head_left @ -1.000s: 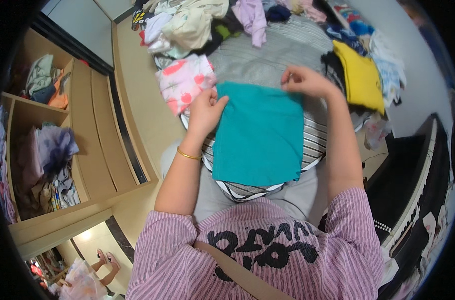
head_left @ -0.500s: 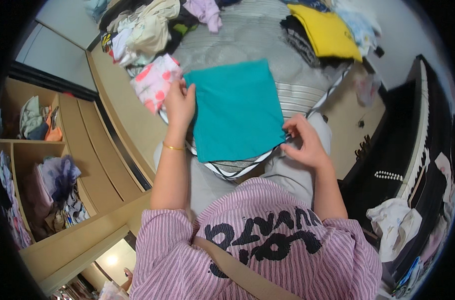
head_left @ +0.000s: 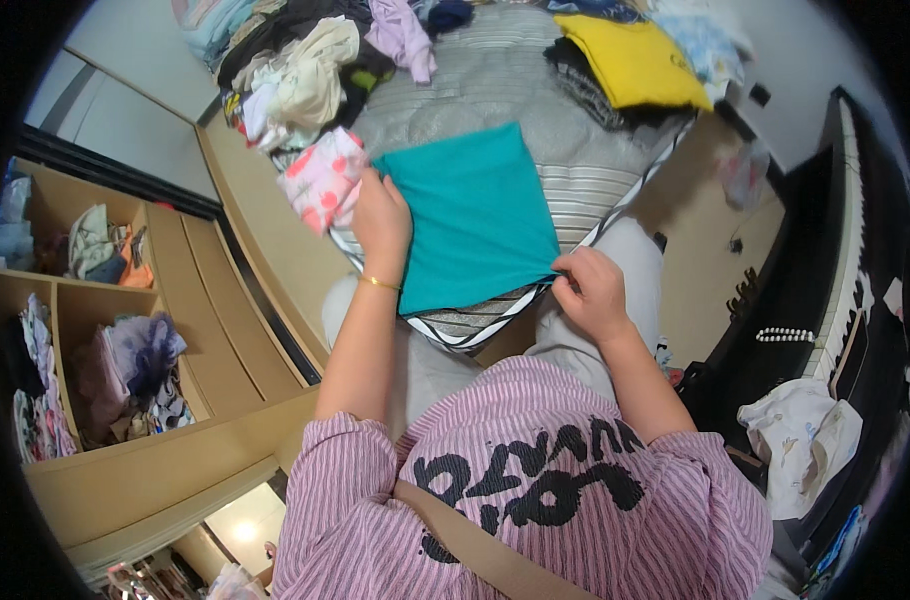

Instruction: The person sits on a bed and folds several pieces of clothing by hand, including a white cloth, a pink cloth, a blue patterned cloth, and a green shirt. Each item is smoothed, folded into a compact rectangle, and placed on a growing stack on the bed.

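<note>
A teal piece of cloth, folded into a rough square, lies on the near corner of the grey bed cover. I cannot tell what garment it is. My left hand is closed at its left edge, thumb on top and the other fingers partly hidden. At the lower right corner, my right hand pinches the fabric, and creases run from there across the cloth. A pink and white cloth with red spots lies just left of my left hand.
Heaped clothes cover the far left of the bed. A folded yellow garment tops dark ones at the far right. Shelves with clothes stand left; a black piano with a white cloth on it stands right.
My right hand has closed on the teal cloth's lower right corner, which is now drawn into creases. My left hand remains at the left edge. The view has shifted slightly.
</note>
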`<state>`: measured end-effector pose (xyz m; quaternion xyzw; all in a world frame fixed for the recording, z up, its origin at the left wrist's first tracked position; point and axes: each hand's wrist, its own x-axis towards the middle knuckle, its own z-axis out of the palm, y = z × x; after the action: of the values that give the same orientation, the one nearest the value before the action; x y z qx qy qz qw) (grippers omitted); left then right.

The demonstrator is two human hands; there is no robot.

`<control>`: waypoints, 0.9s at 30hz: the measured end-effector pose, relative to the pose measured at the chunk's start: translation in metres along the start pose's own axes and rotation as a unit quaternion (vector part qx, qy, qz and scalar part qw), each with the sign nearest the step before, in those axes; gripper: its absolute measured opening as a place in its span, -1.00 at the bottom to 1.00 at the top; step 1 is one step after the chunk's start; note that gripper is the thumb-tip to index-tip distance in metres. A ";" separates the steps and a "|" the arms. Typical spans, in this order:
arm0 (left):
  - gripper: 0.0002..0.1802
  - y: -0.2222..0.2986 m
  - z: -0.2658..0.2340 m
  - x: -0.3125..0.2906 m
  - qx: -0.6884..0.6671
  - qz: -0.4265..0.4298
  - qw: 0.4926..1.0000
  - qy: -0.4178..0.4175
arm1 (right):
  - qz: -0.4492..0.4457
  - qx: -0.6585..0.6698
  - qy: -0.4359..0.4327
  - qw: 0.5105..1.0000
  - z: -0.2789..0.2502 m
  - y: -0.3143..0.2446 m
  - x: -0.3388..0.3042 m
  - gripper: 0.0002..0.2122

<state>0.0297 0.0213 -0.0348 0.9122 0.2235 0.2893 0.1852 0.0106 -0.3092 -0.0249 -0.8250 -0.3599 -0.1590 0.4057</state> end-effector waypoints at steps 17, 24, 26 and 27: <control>-0.69 -0.012 -0.015 0.024 0.028 0.078 0.996 -0.037 | -0.027 0.018 0.050 0.998 -0.002 -0.027 0.007 -0.84; -0.55 -0.023 -0.008 0.086 -0.060 0.187 0.952 -0.236 | -0.212 0.061 -0.161 0.962 0.075 -0.098 0.030 -0.60; -0.54 -0.036 -0.011 0.096 -0.092 0.251 0.925 -0.269 | -0.199 0.043 -0.139 0.969 0.096 -0.103 0.029 -0.56; -0.47 -0.036 -0.013 0.097 -0.096 0.264 0.917 -0.284 | -0.184 0.038 -0.137 0.973 0.104 -0.100 0.029 -0.58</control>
<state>0.0822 0.1036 0.0011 0.9598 -0.1159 0.0763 0.2441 -0.0446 -0.1729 -0.0175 -0.7427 -0.5634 -0.1021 0.3473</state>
